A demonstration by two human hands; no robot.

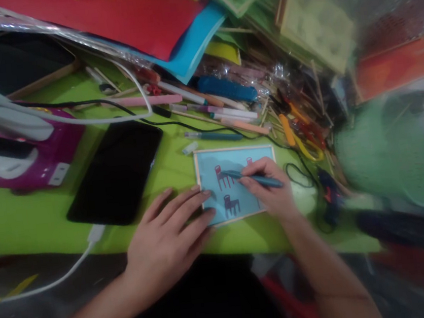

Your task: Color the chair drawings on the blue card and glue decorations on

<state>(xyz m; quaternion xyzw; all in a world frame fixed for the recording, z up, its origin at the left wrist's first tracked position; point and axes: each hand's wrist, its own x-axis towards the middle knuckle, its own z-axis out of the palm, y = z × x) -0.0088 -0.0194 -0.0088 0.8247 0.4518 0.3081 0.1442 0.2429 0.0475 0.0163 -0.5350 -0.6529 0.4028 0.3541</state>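
Light-blue rectangular card with pale edging (235, 157): beneath the right hand (277, 197); left hand (165, 241) with fingertips on its left edge. Slim blue pen (268, 180): in the right hand, over the card. Flat black rectangular phone (116, 175): beyond and left of the left hand. Purple plastic power strip (68, 143): farther left. Rounded green plastic basket (383, 154): right of the right hand.

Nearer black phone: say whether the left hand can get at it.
Probably yes: the left hand, touching the blue card, lies close to the black phone, with nothing visible between them.
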